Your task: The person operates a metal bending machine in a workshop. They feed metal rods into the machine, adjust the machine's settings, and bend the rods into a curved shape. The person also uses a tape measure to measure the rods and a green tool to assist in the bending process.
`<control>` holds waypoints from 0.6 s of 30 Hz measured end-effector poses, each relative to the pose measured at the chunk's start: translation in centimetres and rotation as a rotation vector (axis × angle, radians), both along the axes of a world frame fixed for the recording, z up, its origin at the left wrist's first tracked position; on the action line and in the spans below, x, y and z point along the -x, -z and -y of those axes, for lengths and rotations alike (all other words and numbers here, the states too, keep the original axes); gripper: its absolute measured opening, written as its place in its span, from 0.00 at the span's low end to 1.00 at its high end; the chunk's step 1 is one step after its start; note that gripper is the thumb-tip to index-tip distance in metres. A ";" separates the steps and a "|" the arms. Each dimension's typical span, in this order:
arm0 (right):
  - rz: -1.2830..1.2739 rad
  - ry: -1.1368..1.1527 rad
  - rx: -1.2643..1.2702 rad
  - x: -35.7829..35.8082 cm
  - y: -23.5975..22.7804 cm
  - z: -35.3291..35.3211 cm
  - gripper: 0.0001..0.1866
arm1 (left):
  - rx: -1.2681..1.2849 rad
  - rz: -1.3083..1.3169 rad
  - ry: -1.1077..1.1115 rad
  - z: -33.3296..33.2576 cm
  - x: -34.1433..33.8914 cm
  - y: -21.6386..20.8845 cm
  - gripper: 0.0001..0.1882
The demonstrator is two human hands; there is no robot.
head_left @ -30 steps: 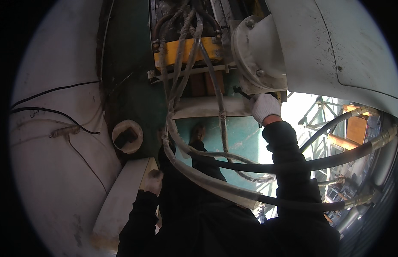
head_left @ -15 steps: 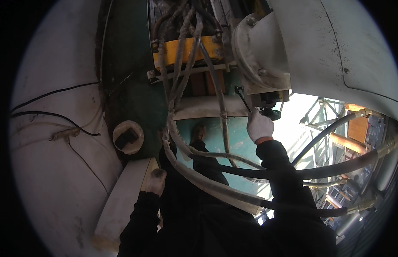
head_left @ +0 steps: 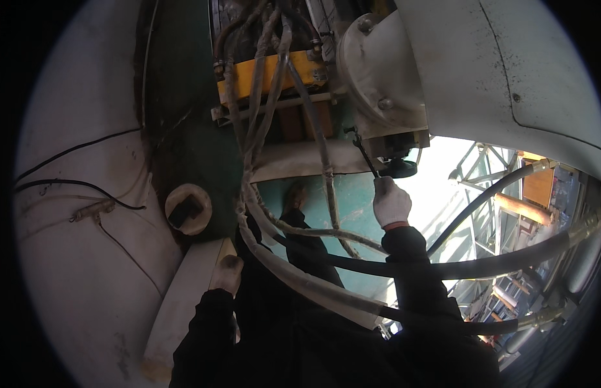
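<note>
My right hand (head_left: 391,202), in a white glove, is closed round the lower end of a dark wrench (head_left: 366,156). The wrench slants up and left, its head close to a small dark bolt-like part (head_left: 349,130). Just above and right of the hand is a black round knob or handwheel (head_left: 400,169), under the grey flanged housing (head_left: 383,129). My left hand (head_left: 227,275), in a soiled glove, is closed at the right edge of a long pale box-like block (head_left: 187,291). Whatever its fingers grip is hidden.
Wrapped hoses (head_left: 281,255) hang from the yellow-fronted machine (head_left: 271,76) and cross before my body and right arm. On the left, a pale wall (head_left: 81,213) carries black cables. A round pale disc with a dark block (head_left: 187,208) sits beside it. Bright framework (head_left: 485,161) shows at right.
The wrench and my right hand have dropped slightly away from the black knob, and more of the wrench shows. The view has shifted a little; my left hand stays at the block.
</note>
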State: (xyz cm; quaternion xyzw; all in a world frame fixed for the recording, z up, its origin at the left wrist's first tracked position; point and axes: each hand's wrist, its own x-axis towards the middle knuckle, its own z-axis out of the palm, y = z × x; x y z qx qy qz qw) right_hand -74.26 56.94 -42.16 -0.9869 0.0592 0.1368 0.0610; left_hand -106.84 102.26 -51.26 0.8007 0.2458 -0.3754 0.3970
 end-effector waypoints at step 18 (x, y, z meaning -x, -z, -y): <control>-0.170 -0.344 0.205 -12.6 -4.1 -3.1 0.16 | 0.010 -0.014 -0.069 0.8 -0.6 -2.0 0.12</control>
